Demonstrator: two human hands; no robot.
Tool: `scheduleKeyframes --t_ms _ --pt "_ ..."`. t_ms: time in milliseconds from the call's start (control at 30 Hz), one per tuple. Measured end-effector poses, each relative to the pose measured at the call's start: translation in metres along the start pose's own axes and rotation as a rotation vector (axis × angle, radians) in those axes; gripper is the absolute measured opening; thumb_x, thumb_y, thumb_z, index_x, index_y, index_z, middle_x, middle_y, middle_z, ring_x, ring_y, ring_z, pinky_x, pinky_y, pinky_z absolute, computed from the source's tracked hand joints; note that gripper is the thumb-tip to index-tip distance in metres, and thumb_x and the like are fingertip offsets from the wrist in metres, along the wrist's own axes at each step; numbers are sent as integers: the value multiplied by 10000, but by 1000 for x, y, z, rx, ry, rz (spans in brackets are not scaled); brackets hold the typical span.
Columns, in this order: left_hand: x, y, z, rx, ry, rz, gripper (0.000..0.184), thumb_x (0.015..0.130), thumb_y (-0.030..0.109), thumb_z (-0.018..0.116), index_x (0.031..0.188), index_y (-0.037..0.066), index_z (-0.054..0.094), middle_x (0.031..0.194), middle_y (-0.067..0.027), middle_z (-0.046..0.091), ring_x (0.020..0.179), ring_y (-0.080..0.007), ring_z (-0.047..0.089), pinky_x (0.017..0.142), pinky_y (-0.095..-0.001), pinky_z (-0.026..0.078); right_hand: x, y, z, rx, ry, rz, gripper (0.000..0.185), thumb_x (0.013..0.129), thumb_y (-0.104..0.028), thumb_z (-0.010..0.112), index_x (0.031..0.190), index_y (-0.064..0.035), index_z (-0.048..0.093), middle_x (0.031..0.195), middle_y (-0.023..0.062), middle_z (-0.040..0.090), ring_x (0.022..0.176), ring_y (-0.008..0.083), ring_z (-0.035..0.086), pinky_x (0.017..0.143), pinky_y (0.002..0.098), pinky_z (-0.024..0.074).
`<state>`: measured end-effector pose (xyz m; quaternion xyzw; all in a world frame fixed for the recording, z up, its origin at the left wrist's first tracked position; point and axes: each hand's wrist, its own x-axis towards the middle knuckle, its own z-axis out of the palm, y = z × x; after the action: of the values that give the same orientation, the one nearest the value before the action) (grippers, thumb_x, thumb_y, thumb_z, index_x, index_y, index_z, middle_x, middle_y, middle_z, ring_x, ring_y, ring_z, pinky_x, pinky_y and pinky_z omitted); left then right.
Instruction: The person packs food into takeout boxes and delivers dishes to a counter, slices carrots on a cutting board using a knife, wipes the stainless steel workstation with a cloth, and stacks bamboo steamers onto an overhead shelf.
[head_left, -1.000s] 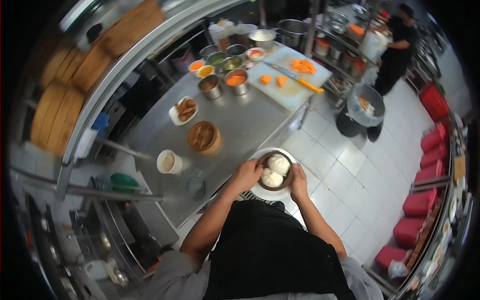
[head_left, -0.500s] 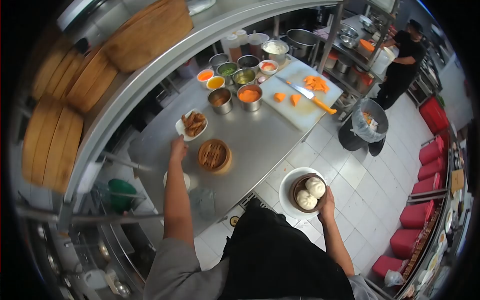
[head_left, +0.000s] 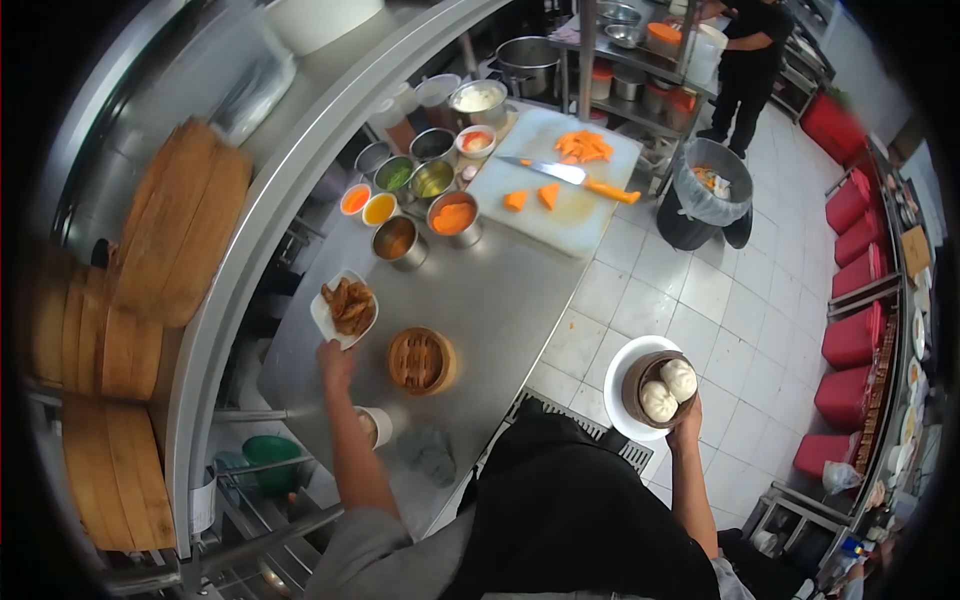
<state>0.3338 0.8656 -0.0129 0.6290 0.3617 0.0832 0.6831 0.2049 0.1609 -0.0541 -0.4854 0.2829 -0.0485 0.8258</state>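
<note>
My left hand [head_left: 337, 366] grips the near edge of a small white dish [head_left: 328, 325] holding browned fried pieces [head_left: 350, 307], which look like chicken wings. Whether the dish touches the counter, I cannot tell. My right hand [head_left: 686, 428] is closed on the right side of a white plate [head_left: 617, 388], held out over the floor. On that plate stands an open bamboo steamer [head_left: 634, 388] with two white buns [head_left: 668, 391] inside. Between my hands, on the steel counter, sits a lidded bamboo steamer [head_left: 421, 360]. A white cup [head_left: 375, 427] is partly hidden behind my left forearm.
Metal pots of sauces and chopped food [head_left: 454, 218] line the counter's back. A knife [head_left: 575, 175] and orange vegetable pieces lie on a cutting board [head_left: 560, 220]. A lined bin [head_left: 705, 200] stands on the floor; a person [head_left: 755, 70] works beyond it. A shelf [head_left: 215, 330] holds wooden steamers.
The white dish has shifted left, away from the lidded steamer, with my left hand on it. My right hand still holds the plate. The whole view has turned.
</note>
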Motion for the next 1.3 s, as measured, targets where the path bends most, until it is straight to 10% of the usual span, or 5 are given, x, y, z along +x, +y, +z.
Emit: scheduleKeyframes --t_ms 233,300,333,867,1300 --pt "-48 44 50 242 -196 65 263 1029 203 484 1257 113 579 778 -4 591 485 -69 429 401 -241 314 25 36 -106 -58 85 -173 480 1133 -372 392 1426 -25 545 1387 120 616 1283 221 581 1101 376 460" --pt "-107 50 130 227 -126 85 263 1025 185 488 1256 92 573 794 -12 594 477 -70 412 397 -240 303 24 18 -129 -451 156 -308 395 1114 -399 459 1221 -59 631 1127 67 641 1027 195 583 917 373 491" --pt "-92 41 129 284 -421 115 249 1022 168 486 1239 78 568 790 -20 586 462 -74 405 391 -231 295 11 -8 -122 -75 223 -182 320 1107 -357 481 1108 -82 645 1012 39 616 925 166 536 833 354 476" --pt "-405 -132 707 633 -1388 -128 150 957 72 476 1057 53 586 631 17 477 406 -62 330 358 -250 229 -13 -126 -460 379 761 -475 312 1129 -322 455 1218 -79 630 1102 26 634 1046 135 574 939 320 491" --pt "-782 -298 1203 901 -2026 212 272 922 62 435 1001 -55 668 644 -52 581 422 -95 429 371 -289 303 -28 -232 -666 626 1239 -679 451 1132 -343 449 1461 -37 489 1387 132 601 1296 229 570 1108 384 463"
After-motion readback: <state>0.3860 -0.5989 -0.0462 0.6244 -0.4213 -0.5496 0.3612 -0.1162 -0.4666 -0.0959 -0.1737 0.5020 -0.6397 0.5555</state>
